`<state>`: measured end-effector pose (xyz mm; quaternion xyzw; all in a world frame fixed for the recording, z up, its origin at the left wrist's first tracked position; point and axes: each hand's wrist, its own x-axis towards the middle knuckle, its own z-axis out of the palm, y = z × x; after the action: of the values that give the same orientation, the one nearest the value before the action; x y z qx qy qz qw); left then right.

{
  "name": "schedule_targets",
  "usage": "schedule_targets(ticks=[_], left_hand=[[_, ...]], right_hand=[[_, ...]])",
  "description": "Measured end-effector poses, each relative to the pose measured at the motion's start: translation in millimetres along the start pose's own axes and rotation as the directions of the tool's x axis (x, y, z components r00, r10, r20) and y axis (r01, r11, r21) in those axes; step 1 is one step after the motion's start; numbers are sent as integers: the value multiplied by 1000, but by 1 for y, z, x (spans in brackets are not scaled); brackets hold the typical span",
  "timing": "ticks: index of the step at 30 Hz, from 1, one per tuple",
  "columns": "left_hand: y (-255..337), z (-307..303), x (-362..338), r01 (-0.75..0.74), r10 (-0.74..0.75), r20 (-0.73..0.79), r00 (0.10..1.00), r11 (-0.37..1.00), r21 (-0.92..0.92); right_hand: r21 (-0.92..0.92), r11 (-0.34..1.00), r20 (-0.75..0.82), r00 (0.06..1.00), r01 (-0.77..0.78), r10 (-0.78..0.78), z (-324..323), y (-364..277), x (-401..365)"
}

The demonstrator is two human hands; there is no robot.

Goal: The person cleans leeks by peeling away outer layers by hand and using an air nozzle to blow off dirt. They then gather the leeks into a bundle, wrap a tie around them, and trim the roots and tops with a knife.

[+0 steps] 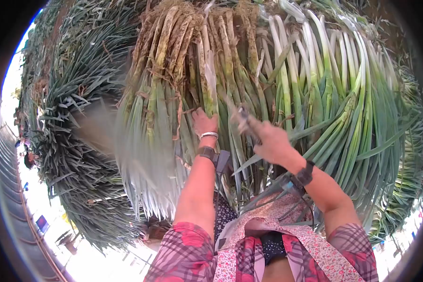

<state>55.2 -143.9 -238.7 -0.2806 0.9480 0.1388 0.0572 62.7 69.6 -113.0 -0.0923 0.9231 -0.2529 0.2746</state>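
My left hand (205,123) is closed round a green onion stalk (207,96) in the middle of the pile, below its dirty root end. A loose whitish outer layer hangs along that stalk. In my right hand (275,144) is a dark, metal-tipped hand tool (249,123), its blurred tip pointing up and left toward the stalk. Its exact kind is hard to make out. Brown, unpeeled green onions (167,42) lie to the left with roots away from me. Clean, white-stemmed green onions (315,51) lie to the right.
Green onion leaves (164,155) hang toward me, blurred at the lower left. A large heap of green onions (87,141) stands at the left, and more leaves (399,188) spread at the far right. A floral apron (286,207) covers my front.
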Motion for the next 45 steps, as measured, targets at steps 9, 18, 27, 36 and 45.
schedule_targets(ticks=[9, 18, 27, 36, 45], left_hand=[[0, 2, 17, 1, -5, 373, 928, 1000, 11], [101, -201, 279, -838, 828, -265, 493, 534, 110], [55, 3, 101, -108, 161, 412, 897, 983, -150], [23, 10, -5, 49, 13, 225, 974, 962, -268], [-13, 3, -48, 58, 36, 251, 967, 933, -354]], right_hand=[[0, 1000, 142, 990, -12, 11, 7, 5, -17], [93, 994, 154, 987, -64, 49, -8, 11, -45], [157, 987, -245, 969, 34, 5, -25, 29, -8], [126, 991, 121, 991, 45, -60, -8, -9, -29], [120, 992, 140, 988, 46, -63, -1, -19, -22]])
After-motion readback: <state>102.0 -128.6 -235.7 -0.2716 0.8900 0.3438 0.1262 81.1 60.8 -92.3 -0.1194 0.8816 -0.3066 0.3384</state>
